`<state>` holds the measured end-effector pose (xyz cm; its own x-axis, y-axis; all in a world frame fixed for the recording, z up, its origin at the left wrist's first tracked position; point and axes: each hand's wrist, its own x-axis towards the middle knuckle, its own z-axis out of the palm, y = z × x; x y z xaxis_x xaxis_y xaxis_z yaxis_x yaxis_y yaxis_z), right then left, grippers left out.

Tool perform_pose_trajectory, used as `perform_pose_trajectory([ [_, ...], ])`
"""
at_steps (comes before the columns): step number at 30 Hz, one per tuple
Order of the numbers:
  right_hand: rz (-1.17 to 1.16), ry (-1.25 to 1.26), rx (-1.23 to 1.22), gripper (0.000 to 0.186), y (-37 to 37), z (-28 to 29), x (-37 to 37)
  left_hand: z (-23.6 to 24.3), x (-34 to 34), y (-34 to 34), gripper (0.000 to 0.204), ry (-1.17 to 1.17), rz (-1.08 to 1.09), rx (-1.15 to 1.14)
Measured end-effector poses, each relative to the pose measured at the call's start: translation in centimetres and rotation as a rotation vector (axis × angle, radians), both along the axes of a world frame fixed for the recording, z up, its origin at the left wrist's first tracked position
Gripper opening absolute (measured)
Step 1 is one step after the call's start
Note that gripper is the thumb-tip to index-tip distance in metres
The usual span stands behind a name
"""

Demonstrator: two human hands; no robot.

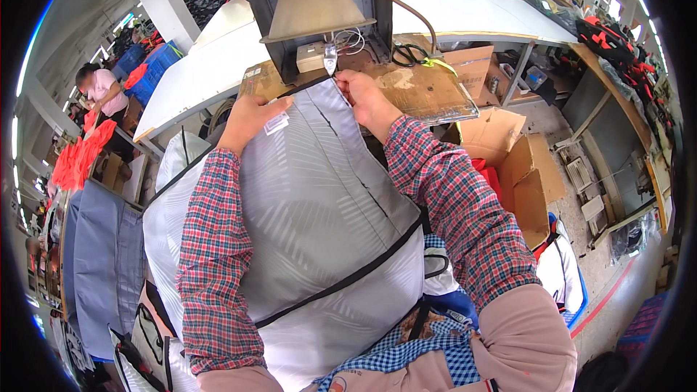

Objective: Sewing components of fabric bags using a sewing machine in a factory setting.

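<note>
Small white rectangular label (pixel 276 124) sits on the grey fabric near its top edge. Open brown cardboard box (pixel 517 174) on the floor to the right, another brown box (pixel 472 65) under the counter.

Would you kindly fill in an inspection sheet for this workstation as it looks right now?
Surface: worn wooden board under a metal cone hood.
Job's things: grey fabric panel with black edging, its top corner held up to the small metal tip.
Clutter: black scissors on the board; open cardboard box at right.
Grip: left hand presses on the panel beside a white tag; right hand pinches the top edge.
Cables: white wires behind the tip.
Surroundings: another person at a far table; blue crates.
</note>
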<state>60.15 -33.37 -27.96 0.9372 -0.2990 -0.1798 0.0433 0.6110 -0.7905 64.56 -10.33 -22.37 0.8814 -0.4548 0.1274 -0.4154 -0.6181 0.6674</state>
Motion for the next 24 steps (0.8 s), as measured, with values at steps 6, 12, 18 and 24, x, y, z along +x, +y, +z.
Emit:
perform_pose_trajectory([
  [6,-0.139,-0.064,-0.024,0.020,0.5,-0.8,0.8,-0.1,0.3,0.1,0.057,0.012,0.013,0.001],
  [12,-0.222,-0.061,-0.043,0.019,1.0,-0.9,1.0,-0.1,0.2,0.1,0.058,-0.003,-0.006,-0.044],
  [18,-0.192,-0.033,0.039,0.018,0.9,-0.4,0.7,0.0,0.1,0.4,0.058,0.000,-0.010,-0.018],
  [24,0.049,-0.178,-0.072,0.012,-2.7,1.5,-5.6,1.3,-2.1,1.1,0.059,0.039,-0.031,-0.062],
])
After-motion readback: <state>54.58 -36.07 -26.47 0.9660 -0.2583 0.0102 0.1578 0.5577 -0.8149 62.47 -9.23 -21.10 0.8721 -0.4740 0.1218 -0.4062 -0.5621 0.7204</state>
